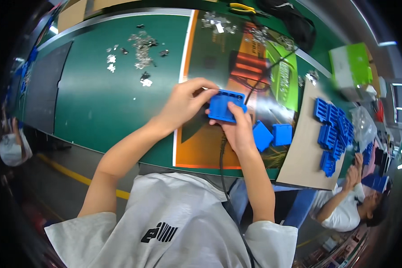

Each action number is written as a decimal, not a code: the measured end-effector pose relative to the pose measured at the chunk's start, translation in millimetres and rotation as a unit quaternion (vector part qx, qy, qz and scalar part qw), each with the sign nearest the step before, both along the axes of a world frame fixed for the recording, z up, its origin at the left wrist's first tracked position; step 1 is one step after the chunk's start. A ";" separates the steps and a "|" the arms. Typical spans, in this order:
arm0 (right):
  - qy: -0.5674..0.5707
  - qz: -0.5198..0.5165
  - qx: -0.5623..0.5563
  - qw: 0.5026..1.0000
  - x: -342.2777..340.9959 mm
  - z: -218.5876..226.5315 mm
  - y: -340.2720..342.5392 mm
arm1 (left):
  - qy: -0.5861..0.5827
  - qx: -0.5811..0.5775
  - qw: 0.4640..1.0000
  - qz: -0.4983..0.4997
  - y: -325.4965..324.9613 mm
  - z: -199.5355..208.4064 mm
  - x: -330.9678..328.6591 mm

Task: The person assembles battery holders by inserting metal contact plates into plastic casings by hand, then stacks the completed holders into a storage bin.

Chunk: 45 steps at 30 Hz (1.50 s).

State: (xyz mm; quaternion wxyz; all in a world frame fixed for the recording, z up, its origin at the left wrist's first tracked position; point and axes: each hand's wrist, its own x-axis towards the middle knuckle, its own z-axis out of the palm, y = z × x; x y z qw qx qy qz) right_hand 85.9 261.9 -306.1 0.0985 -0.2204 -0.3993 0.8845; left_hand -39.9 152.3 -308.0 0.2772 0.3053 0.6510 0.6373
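A blue plastic case [222,106], flat and squarish with a row of dark openings along its far edge, rests in my right hand [239,126]. The thumb of that hand presses on its face while the fingers support it from below. At the case's far left corner, my left hand [186,102] has its thumb and forefinger pinched together; whatever is between the fingertips is too small to make out. Just right of my right hand lie two more blue cases [282,135], [262,136] on a glossy printed sheet [203,149].
Small silvery metal pieces [143,47] lie scattered on the green table [94,98], with another pile [219,23] at the back. Blue slotted parts [330,134] sit on cardboard [301,154] at right. Yellow-handled pliers [243,8] lie far back. A co-worker [344,210] is at right.
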 end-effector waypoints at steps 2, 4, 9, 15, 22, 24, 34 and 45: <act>-0.006 0.001 0.012 1.000 -3.4 5.1 -3.5 | -0.027 -0.013 0.999 -0.012 -4.1 4.6 -4.4; -0.001 0.000 0.018 1.000 -3.4 8.0 -6.8 | -0.061 -0.004 0.998 -0.016 -6.0 9.4 -4.8; -0.001 -0.010 0.051 0.999 -7.4 2.2 -9.7 | -0.157 0.001 0.986 -0.046 -3.9 7.0 -12.3; 0.018 -0.068 0.223 0.972 -3.8 -7.2 -18.8 | -0.194 -0.004 0.981 0.002 -6.2 12.1 -9.4; 0.029 -0.061 0.596 0.800 -0.7 -14.1 -13.2 | -0.426 0.022 0.901 -0.081 -13.5 22.5 -7.5; 0.055 -0.073 0.659 0.747 -2.1 -13.6 -11.9 | -0.463 0.038 0.882 -0.084 -13.7 21.6 -8.3; 0.063 -0.099 0.642 0.758 -4.1 -17.1 -17.8 | -0.524 0.104 0.829 -0.164 -9.1 0.9 -9.5; 0.029 -0.087 0.688 0.720 -5.2 -13.8 -14.0 | -0.557 0.105 0.802 -0.191 -6.1 -2.9 -15.7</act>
